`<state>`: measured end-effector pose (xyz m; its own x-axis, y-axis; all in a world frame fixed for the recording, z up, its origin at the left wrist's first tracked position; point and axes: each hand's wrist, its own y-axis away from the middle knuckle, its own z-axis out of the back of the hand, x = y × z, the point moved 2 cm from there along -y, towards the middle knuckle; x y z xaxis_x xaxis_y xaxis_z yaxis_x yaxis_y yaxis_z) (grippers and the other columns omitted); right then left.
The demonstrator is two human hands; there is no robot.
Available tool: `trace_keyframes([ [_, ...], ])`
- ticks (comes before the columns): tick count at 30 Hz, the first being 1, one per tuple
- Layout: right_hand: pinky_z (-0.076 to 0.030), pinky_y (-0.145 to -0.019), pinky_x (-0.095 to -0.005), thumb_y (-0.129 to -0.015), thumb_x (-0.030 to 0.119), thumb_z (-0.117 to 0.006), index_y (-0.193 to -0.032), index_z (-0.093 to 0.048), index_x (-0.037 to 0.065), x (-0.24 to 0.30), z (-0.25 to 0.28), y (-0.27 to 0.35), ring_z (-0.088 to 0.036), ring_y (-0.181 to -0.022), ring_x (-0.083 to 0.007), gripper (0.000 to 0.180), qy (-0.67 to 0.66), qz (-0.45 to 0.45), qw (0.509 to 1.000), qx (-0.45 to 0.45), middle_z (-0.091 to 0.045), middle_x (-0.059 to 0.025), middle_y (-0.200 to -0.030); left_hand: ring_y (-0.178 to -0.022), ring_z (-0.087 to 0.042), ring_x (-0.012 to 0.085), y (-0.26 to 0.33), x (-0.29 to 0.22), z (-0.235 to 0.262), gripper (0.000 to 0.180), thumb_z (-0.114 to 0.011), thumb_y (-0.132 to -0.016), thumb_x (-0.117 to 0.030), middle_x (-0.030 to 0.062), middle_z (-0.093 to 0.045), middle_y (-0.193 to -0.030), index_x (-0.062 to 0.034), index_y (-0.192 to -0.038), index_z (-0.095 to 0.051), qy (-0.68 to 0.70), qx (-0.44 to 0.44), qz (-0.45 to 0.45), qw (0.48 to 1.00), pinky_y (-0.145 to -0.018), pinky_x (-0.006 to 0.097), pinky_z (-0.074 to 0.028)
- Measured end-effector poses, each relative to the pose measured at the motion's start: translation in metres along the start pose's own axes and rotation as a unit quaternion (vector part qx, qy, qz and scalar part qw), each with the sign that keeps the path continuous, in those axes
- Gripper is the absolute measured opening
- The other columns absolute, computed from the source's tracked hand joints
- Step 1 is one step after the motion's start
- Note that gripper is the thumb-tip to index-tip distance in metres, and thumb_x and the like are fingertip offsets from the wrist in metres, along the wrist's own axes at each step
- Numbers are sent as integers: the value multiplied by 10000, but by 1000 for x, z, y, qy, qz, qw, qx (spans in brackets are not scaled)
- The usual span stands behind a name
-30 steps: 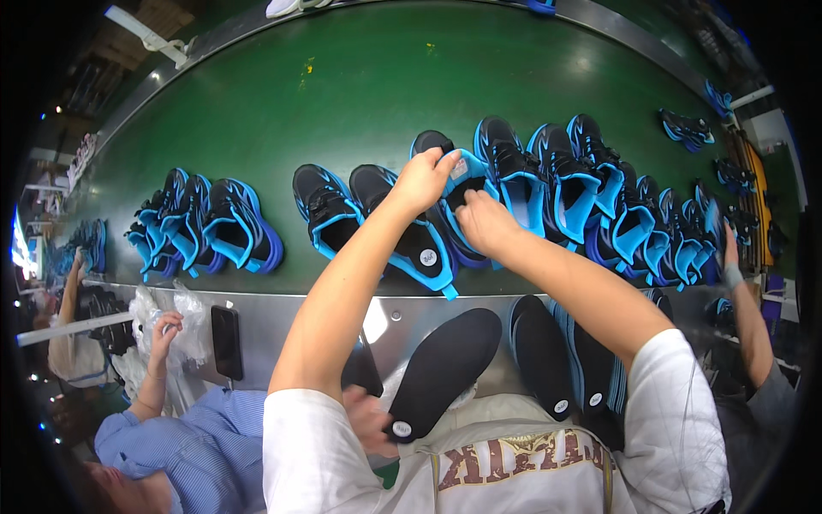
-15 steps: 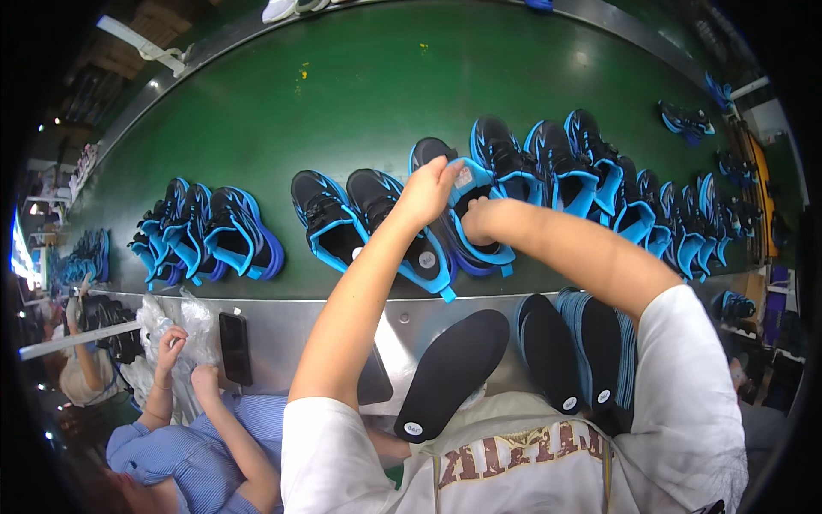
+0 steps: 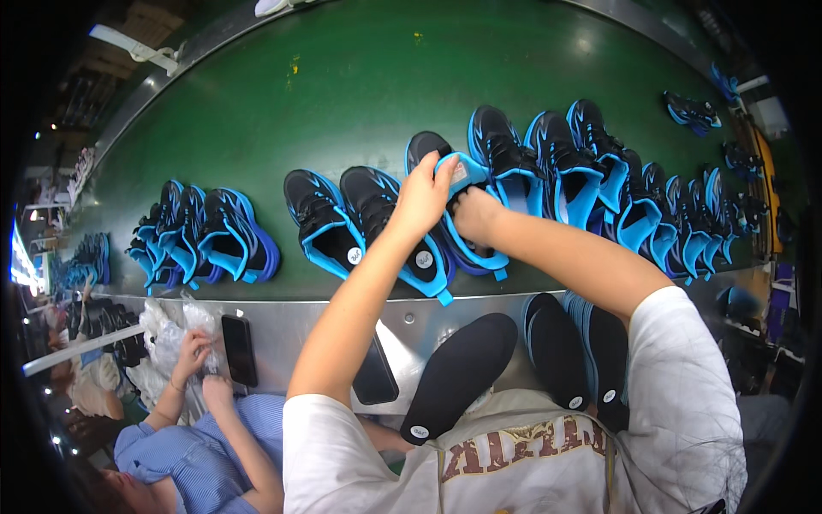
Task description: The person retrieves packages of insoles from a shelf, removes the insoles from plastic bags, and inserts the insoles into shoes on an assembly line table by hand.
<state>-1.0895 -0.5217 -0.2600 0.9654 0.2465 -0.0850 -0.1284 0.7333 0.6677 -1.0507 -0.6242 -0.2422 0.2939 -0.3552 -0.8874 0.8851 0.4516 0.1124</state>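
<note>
At twelve o'clock from the person's chest, on the green belt (image 3: 342,94), the left hand (image 3: 424,195) pinches the blue tongue of a black-and-blue shoe (image 3: 458,214). The right hand (image 3: 475,214), fingers tucked inside that shoe, has pushed deeper than a second ago. Both wrists have stayed put.

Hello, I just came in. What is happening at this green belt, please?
A person works on a black and blue shoe lying on the green conveyor belt. The left hand holds its blue tongue open, and the right hand goes into the opening. Many similar shoes lie in a row on the belt. Black insoles rest against the person's chest. At lower left, a co-worker handles a plastic bag.
</note>
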Motion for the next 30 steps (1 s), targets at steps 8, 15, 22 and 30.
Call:
trace_keyframes([
  [8, -45, -1064, -447, -834, 440, -228, -885, -639, -43, 15, 20, 30, -508, -1052, -273, 636, -328, -55, 936, 118, -608, -198, -952, -689, -600, 318, 2, -16, 5, 286, -583, -768, -128, 168, -466, -974, -36, -998, -439, -317, -14, -232, 920, -564, 378, -495],
  [15, -363, -810, -356, -689, 176, -647, -742, -559, 32, 55, -11, 85, -506, -789, -238, 177, -321, -172, 800, -476, -497, -75, -796, -574, -592, 217, 8, -7, 5, 339, -679, -678, -253, 126, -491, -885, -31, -808, -459, -483, 43, -251, 838, -509, 313, -474],
  [22, -387, -747, -350, -744, 129, -623, -867, -584, 48, 91, -46, 119, -510, -836, -234, 153, -420, -203, 766, -442, -495, -69, -894, -540, -507, 145, 57, -44, -7, 146, -546, -659, -129, 160, -543, -1031, -63, -783, -504, -544, 8, -371, 753, -530, 262, -406],
  [30, -398, -834, -381, -748, 133, -598, -1050, -535, 41, 78, -25, 145, -499, -975, -289, 323, -418, -276, 700, -508, -500, -116, -1052, -677, -615, 247, 2, -25, 22, 209, -512, -699, -48, 166, -502, -1155, -54, -908, -503, -563, 54, -299, 768, -621, 343, -489],
])
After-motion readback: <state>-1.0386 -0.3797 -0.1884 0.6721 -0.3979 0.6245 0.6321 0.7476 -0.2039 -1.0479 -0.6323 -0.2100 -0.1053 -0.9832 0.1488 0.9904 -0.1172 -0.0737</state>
